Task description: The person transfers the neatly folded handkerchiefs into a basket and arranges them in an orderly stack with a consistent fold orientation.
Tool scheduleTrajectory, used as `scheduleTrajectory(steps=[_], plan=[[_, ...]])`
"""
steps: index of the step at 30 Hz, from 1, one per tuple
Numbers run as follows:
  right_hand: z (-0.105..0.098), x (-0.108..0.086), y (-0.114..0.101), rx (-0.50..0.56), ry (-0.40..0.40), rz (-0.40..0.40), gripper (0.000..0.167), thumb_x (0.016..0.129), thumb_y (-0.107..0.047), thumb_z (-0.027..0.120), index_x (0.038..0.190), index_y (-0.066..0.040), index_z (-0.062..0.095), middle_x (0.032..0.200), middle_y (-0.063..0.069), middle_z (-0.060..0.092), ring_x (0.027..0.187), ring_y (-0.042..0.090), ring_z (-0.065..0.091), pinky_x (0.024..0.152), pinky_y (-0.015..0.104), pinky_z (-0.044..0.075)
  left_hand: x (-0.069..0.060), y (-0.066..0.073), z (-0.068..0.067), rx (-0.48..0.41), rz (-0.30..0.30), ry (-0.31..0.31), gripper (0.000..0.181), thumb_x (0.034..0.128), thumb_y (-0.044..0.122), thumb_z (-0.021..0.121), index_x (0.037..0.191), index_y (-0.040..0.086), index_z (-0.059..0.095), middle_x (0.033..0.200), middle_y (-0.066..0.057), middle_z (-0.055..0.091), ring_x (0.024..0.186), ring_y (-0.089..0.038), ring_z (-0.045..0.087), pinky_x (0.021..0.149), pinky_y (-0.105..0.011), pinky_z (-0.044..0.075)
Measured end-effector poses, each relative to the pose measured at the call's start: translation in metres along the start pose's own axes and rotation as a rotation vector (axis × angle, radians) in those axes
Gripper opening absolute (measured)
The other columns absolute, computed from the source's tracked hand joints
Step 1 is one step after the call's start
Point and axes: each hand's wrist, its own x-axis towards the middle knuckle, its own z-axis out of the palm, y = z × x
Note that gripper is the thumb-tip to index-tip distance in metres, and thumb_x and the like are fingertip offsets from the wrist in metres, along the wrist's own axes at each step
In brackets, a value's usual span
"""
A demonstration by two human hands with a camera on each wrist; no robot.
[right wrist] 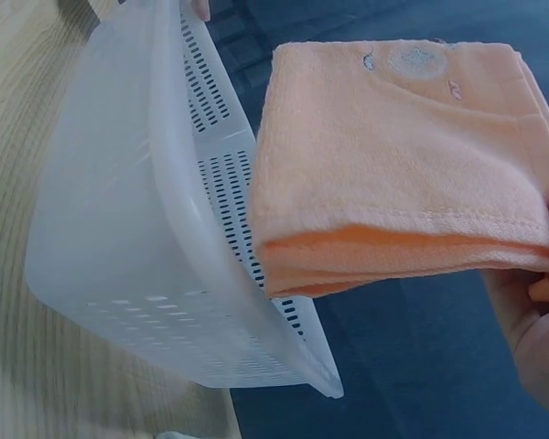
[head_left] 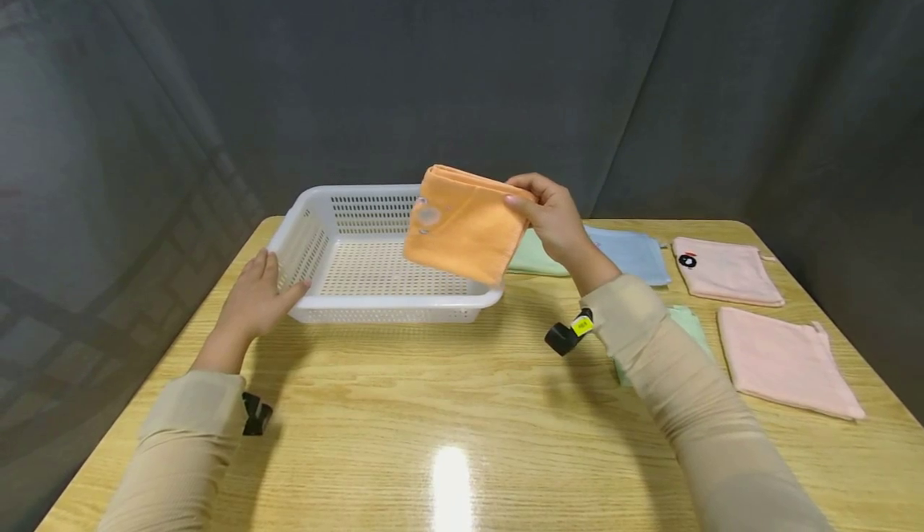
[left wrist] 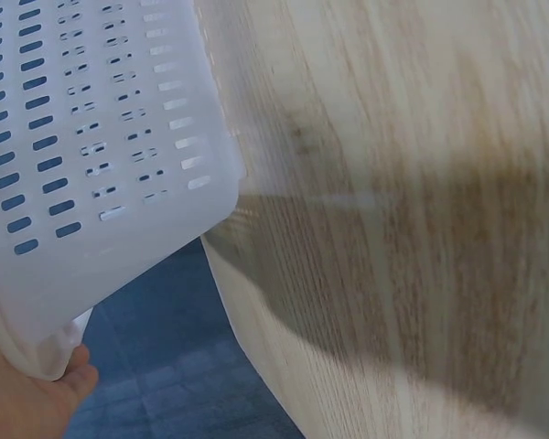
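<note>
My right hand [head_left: 550,215] pinches a folded orange towel [head_left: 469,231] by its right edge, thumb on the near face. The towel hangs in the air over the right part of a white plastic basket [head_left: 397,302]. In the right wrist view, a pale round patch marks the orange towel [right wrist: 393,146], and its folded layers gape along one edge. At the basket's near left corner, my left hand [head_left: 253,295] holds the rim. Fingers [left wrist: 78,380] wrap that rim in the left wrist view. Inside, the basket's slotted floor shows bare where the towel does not cover it.
Folded towels lie on the wooden table [head_left: 375,420] to the right: a blue one [head_left: 628,253], a green one [head_left: 537,255] behind my right hand, a pink one with a dark motif [head_left: 729,271], and a plain pink one [head_left: 787,359]. Another green towel [head_left: 689,323] is partly under my forearm.
</note>
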Motion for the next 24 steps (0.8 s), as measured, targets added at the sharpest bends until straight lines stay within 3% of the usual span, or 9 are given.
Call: scheduleTrajectory(steps=[16,24], plan=[[-0.002,0.0,0.006,0.015,-0.004,-0.021,0.011,0.082,-0.001,0.056,0.088,-0.008,0.06,0.066,0.004,0.053,0.049,0.011,0.053,0.045,0.022,0.044,-0.003,0.009,-0.002,0.018,-0.02,-0.011,0.087,0.0859,0.054,0.03,0.131,-0.014,-0.001,0.136,-0.032,-0.004,0.121,-0.049,0.002,0.093,-0.059,0.011],[0.0,0.001,0.01,0.013,-0.018,0.02,0.01,0.082,-0.001,0.056,0.091,-0.002,0.059,0.069,0.004,0.053,0.052,0.011,0.054,0.047,0.022,0.045,-0.006,0.014,-0.003,0.025,-0.042,-0.012,0.088,0.0855,0.054,0.03,0.131,-0.014,0.0,0.136,-0.032,-0.003,0.121,-0.049,0.003,0.093,-0.059,0.011]])
